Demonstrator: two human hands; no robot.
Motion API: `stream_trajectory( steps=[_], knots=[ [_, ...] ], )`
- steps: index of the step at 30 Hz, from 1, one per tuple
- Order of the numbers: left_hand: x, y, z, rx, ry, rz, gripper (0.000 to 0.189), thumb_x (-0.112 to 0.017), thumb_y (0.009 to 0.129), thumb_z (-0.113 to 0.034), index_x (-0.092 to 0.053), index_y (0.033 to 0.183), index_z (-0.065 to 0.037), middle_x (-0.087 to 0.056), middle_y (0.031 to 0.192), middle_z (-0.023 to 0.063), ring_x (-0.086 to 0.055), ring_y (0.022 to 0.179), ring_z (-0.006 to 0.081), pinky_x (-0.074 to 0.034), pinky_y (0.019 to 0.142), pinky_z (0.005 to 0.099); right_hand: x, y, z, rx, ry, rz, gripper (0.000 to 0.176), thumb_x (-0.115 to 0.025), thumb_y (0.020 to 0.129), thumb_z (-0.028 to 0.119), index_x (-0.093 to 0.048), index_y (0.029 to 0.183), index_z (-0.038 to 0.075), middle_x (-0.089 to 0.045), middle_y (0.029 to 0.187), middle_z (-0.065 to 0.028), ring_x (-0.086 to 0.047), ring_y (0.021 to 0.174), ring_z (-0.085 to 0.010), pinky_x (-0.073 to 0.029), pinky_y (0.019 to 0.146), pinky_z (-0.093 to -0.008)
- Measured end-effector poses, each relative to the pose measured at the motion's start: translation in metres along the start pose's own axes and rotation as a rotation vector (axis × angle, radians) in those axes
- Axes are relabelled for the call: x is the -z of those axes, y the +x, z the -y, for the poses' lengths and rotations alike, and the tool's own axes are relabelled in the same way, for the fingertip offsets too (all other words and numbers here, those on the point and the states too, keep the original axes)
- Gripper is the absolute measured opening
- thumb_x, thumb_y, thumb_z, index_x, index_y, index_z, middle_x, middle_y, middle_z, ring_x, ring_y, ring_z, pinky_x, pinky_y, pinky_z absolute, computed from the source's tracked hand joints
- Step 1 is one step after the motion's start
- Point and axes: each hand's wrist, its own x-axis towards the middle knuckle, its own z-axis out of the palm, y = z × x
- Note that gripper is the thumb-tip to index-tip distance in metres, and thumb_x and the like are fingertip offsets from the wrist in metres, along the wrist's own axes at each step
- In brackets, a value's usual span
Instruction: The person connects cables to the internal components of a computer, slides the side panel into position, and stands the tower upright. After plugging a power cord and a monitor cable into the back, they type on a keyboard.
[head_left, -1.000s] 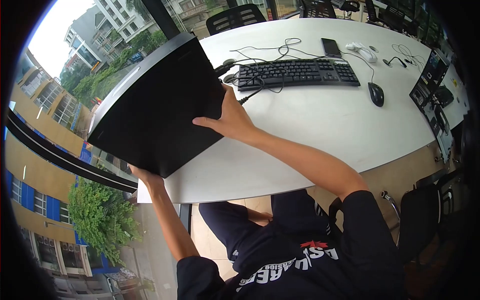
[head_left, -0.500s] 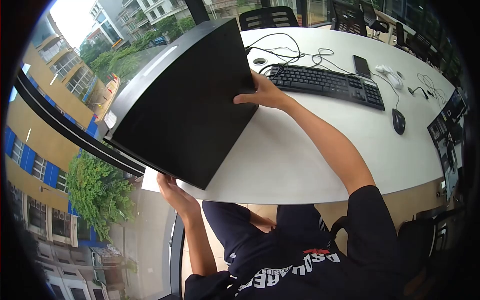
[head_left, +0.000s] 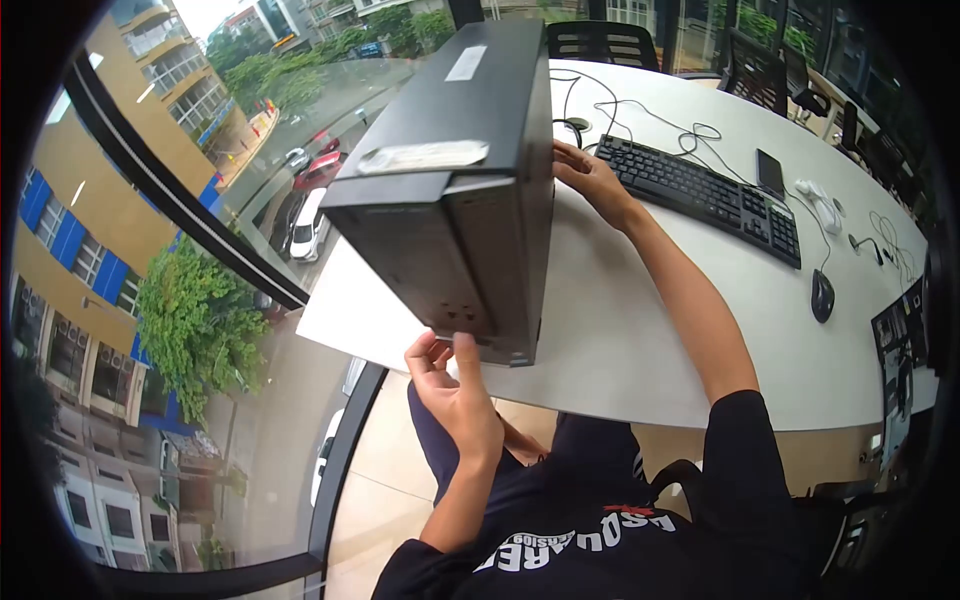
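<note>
A black computer tower [head_left: 450,240] stands upright at the left part of the white table [head_left: 640,320], its front panel facing me and a pale sticker on its top. My left hand [head_left: 455,395] is at the lower front edge of the tower, fingertips against it and thumb raised. My right hand [head_left: 595,182] rests at the tower's right side toward the back, its fingertips partly hidden behind the case.
A black keyboard [head_left: 700,200], a phone [head_left: 769,172], a mouse [head_left: 822,296] and a white bundled item [head_left: 820,206] lie to the right, with loose cables among them. Windows run along the left; mesh chairs [head_left: 603,45] stand behind the table.
The tower has turned so that its front now faces me instead of its broad side. My left hand has moved right along its lower edge; my right hand has shifted right.
</note>
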Motion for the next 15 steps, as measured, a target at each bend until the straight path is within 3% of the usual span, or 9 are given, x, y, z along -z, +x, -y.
stream_trajectory(
  steps=[4,9,11,15],
  knots=[
    [-0.005,-0.004,-0.001,0.01,0.025,-0.006,0.039,-0.075,0.102,-0.02,-0.053,0.129,-0.002,-0.054,0.115,0.0048,-0.053,0.105,0.0114,-0.043,0.095,0.0275,-0.01,-0.019,-0.008,-0.072,0.042,-0.029,0.088,-0.066,0.101,0.056,-0.033,0.167,0.007,-0.036,0.169,-0.0174,-0.035,0.156,-0.0258,-0.028,0.127,-0.0402],
    [0.019,0.013,0.005,-0.087,0.094,0.189,0.05,-0.085,0.092,-0.017,-0.056,0.13,-0.003,-0.059,0.12,0.0052,-0.057,0.112,0.0147,-0.045,0.099,0.0328,-0.051,-0.097,0.041,-0.27,-0.227,0.005,0.077,-0.036,0.11,0.06,-0.033,0.165,0.006,-0.045,0.162,-0.0125,-0.039,0.151,-0.0237,-0.031,0.125,-0.0465],
    [0.037,0.024,0.009,-0.107,0.083,0.309,0.059,-0.09,0.086,-0.015,-0.057,0.133,-0.004,-0.062,0.124,0.0064,-0.06,0.117,0.0169,-0.046,0.1,0.0351,-0.049,-0.125,0.036,-0.3,-0.299,0.091,0.078,-0.038,0.109,0.06,-0.04,0.157,-0.002,-0.054,0.15,-0.0152,-0.048,0.141,-0.0249,-0.032,0.123,-0.0463],
    [0.057,0.048,0.004,-0.238,0.306,0.588,0.083,-0.096,0.077,-0.022,-0.052,0.145,-0.004,-0.062,0.136,0.0117,-0.06,0.127,0.0237,-0.048,0.105,0.0401,-0.081,-0.176,0.081,-0.181,-0.338,0.171,0.08,-0.068,0.098,0.053,-0.047,0.148,-0.005,-0.058,0.141,-0.0211,-0.052,0.135,-0.0313,-0.034,0.12,-0.0463]
  ],
)
